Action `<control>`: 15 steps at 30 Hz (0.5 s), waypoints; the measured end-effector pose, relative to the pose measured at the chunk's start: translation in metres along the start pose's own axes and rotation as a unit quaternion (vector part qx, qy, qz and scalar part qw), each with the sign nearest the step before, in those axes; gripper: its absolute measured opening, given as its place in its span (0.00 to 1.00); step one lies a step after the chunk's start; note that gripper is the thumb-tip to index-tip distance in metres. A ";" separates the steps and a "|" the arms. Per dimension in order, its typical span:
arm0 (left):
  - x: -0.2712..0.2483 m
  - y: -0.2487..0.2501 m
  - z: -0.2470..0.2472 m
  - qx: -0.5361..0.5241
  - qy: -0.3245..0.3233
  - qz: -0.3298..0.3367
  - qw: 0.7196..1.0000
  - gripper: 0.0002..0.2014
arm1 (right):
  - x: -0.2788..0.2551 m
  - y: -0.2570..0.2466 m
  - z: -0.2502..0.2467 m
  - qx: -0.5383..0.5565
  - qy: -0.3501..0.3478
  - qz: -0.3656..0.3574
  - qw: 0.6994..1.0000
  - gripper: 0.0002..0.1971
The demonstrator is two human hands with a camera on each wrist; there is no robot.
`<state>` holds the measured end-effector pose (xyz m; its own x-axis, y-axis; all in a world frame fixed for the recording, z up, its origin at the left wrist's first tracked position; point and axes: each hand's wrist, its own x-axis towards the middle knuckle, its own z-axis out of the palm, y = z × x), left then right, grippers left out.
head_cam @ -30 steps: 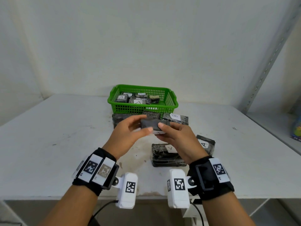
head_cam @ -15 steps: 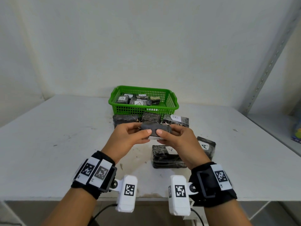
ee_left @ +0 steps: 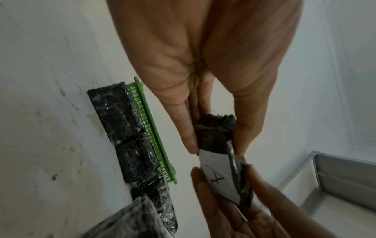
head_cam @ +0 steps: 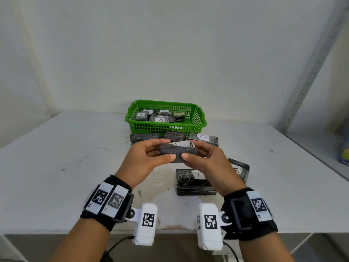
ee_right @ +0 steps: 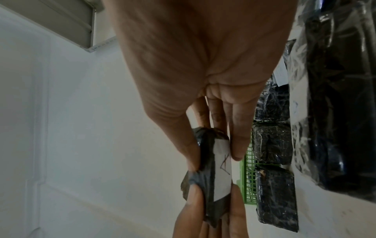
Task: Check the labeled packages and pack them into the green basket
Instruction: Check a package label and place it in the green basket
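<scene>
Beyond both hands, green basket (head_cam: pixel 200 120) part-filled with A-labelled parcels; more wrapped parcels (head_cam: pixel 203 139) between basket and hands, others under the right wrist. Held parcel (head_cam: pixel 176 150) now tipped since a second ago, white A label (ee_left: pixel 217 174) exposed on top: check likely done, basket next. Left hand (head_cam: pixel 143 162) and right hand (head_cam: pixel 204 162) each pinching one end, thumbs near, fingers behind; long axis left-to-right, label facing up and away.

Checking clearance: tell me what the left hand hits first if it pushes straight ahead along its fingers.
Probably the right hand: the left hand points across the held package at it, their thumbs nearly touching. Depth is uncertain.
</scene>
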<state>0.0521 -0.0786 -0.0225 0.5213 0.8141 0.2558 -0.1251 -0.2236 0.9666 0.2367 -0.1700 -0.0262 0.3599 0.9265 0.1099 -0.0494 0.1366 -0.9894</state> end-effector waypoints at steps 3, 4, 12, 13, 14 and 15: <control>0.000 0.000 0.000 0.007 -0.019 0.018 1.000 0.26 | -0.002 -0.008 0.003 0.026 -0.029 0.048 0.998 0.25; 0.001 0.000 0.000 0.008 -0.026 0.026 0.999 0.28 | -0.003 -0.010 0.004 0.016 -0.036 0.062 0.997 0.21; -0.003 -0.003 0.008 -0.033 -0.034 -0.006 0.999 0.16 | -0.004 -0.007 0.007 0.034 0.002 0.035 0.999 0.07; -0.002 -0.004 0.009 -0.027 -0.023 -0.010 0.999 0.12 | -0.005 -0.007 0.007 0.029 -0.001 0.035 0.999 0.07; -0.001 -0.006 0.008 -0.009 -0.013 -0.009 1.000 0.09 | -0.005 -0.006 0.008 0.021 -0.006 0.038 0.999 0.09; 0.000 -0.008 0.008 0.009 -0.009 -0.006 1.000 0.08 | -0.005 -0.006 0.008 0.012 -0.013 0.043 0.999 0.11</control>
<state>0.0600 -0.0812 -0.0303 0.5376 0.8072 0.2437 -0.1035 -0.2236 0.9692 0.2273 -0.1730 -0.0197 0.3290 0.9439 0.0269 -0.1009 0.0635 -0.9929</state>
